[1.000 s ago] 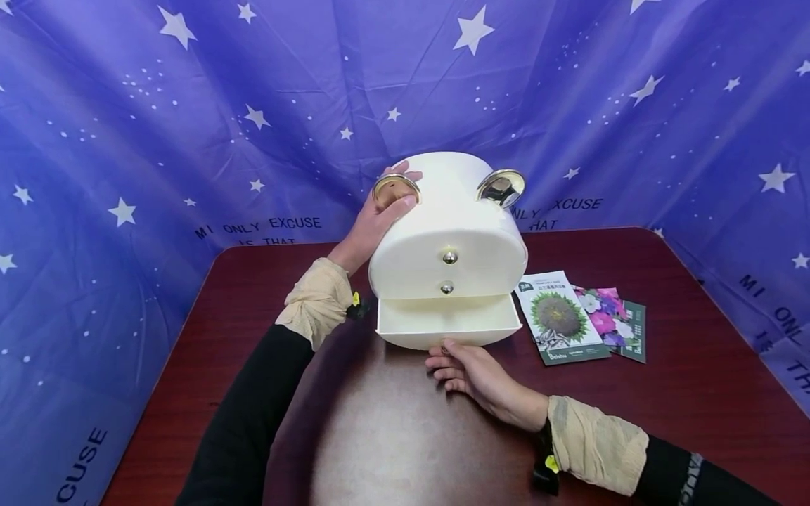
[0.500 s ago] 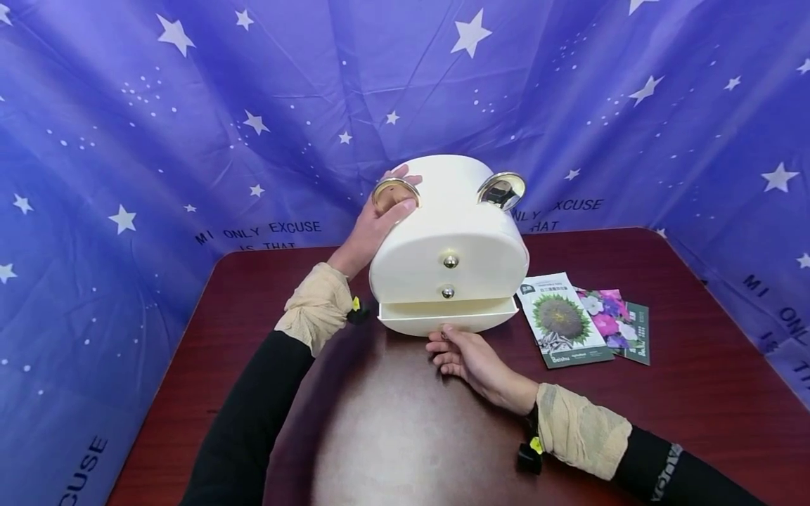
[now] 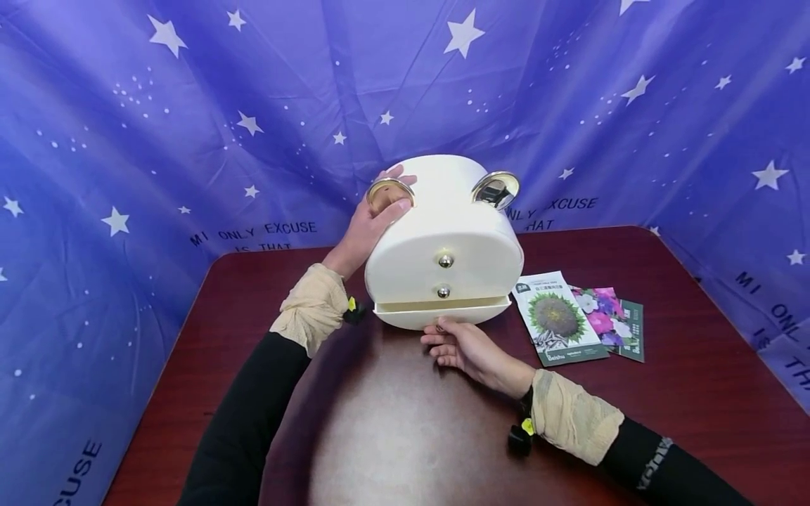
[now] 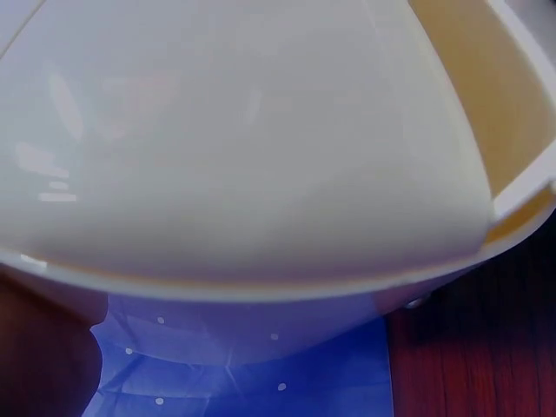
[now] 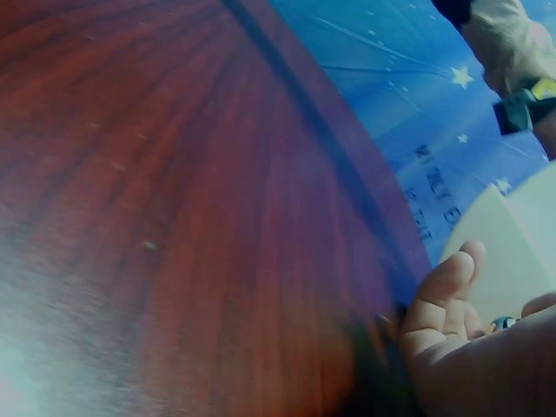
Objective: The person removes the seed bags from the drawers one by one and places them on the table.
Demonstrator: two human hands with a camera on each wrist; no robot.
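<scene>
A white rounded drawer box (image 3: pixel 436 211) with two gold-rimmed, mirror-like ears stands on the table. My left hand (image 3: pixel 370 232) holds its top left, thumb and fingers around the left ear (image 3: pixel 390 195); glossy white plastic fills most of the left wrist view. Two silver knobs (image 3: pixel 446 261) mark the upper front. Below them the bottom drawer (image 3: pixel 405 320) stands slightly pulled out, with a narrow gap above its front. My right hand (image 3: pixel 474 355) pinches that drawer's knob between thumb and forefinger, its other fingers loosely bent; the fingers mostly cover this knob.
Right of the box, a sunflower-like seed packet (image 3: pixel 557 316) overlaps a packet with pink and purple flowers (image 3: pixel 601 316). The dark red table (image 3: pixel 683 393) reaches back to a blue star-printed curtain (image 3: pixel 304 84). Both wrists carry black cameras with beige wraps.
The bottom drawer has slid inward from wide to nearly closed, my right hand moving forward with it. The left hand keeps its hold on the box.
</scene>
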